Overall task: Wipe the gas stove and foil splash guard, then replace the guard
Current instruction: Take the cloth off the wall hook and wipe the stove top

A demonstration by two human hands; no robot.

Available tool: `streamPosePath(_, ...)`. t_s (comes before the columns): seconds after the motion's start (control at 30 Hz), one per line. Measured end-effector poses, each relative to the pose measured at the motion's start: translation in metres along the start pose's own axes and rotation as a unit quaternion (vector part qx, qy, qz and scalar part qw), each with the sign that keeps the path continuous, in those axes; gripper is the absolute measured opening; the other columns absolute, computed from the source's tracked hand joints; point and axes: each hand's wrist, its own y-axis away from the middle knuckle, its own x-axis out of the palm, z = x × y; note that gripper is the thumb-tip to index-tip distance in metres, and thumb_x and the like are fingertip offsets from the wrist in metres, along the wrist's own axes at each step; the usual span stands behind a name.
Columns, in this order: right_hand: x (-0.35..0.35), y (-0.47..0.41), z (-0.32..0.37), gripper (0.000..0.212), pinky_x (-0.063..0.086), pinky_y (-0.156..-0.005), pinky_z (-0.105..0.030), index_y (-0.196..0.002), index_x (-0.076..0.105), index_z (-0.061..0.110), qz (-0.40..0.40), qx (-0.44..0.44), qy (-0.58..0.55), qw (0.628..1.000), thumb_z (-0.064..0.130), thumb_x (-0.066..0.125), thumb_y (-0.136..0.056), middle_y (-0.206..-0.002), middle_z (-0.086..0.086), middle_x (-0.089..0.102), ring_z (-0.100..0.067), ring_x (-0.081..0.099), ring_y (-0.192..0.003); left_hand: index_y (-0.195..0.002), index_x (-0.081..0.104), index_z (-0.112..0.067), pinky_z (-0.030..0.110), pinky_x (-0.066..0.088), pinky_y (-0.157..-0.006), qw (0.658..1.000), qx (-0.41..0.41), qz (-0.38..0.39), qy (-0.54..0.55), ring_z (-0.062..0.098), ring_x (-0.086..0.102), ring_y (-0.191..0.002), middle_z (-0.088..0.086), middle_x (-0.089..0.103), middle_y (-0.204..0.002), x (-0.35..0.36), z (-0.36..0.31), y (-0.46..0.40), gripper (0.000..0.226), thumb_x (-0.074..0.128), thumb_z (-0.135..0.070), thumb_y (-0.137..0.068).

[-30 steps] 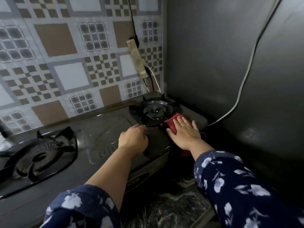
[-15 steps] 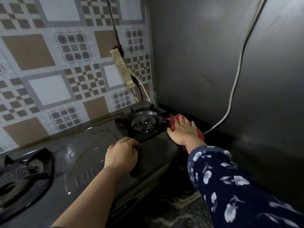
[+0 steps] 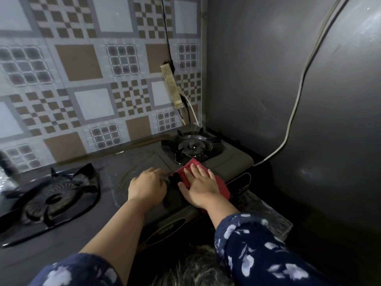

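Flat right hand point(image 3: 201, 185) pressed red cloth point(image 3: 223, 188) onto stove point(image 3: 231, 162) to wipe; left hand point(image 3: 147, 186), curled and apparently empty, braced just beside.

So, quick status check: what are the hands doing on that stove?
Right hand flat, pressing red cloth onto stove just before the right burner. Left hand curled beside it, grip unclear. No clutter near the cloth.

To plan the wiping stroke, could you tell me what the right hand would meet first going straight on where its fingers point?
Most likely the near edge of the black round right-hand burner, just past the red cloth that the right hand presses flat; depth is unclear.
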Motion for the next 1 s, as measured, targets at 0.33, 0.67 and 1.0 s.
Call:
streamPosePath(0.33, 0.004, 0.005, 0.052, 0.067, -0.012, -0.117, -0.047, -0.153, 0.006, 0.024, 0.039, -0.060, 0.045, 0.996, 0.057, 0.018, -0.095, -0.162, -0.004, -0.005, -0.020, -0.009, -0.149, -0.128, 0.054, -0.029, 0.039, 0.042, -0.096, 0.999, -0.047, 0.000, -0.009, 0.022, 0.050, -0.123, -0.002, 0.052, -0.136, -0.022, 0.056, 0.006, 0.042, 0.045, -0.023, -0.087)
streamPosePath(0.67, 0.013, -0.028, 0.097, 0.066, -0.009, -0.119, -0.043, -0.154, 0.004, 0.023, 0.062, -0.099, 0.027, 0.993, 0.053, 0.019, -0.096, -0.162, -0.003, -0.009, -0.018, -0.013, -0.148, -0.126, 0.055, -0.028, 0.036, 0.040, -0.097, 0.999, -0.043, -0.019, -0.028, 0.021, 0.052, -0.122, -0.001, 0.055, -0.133, -0.025, 0.082, -0.006, 0.041, 0.046, -0.024, -0.086)
streamPosePath(1.0, 0.022, -0.120, 0.119, 0.070, -0.008, -0.119, -0.044, -0.153, 0.002, 0.021, 0.059, -0.083, 0.022, 0.995, 0.055, 0.017, -0.094, -0.162, -0.005, -0.010, -0.021, -0.011, -0.148, -0.130, 0.053, -0.027, 0.034, 0.038, -0.099, 0.996, -0.058, -0.040, -0.051, 0.020, 0.050, -0.126, -0.002, 0.051, -0.139, -0.038, 0.115, -0.061, 0.042, 0.045, -0.025, -0.089)
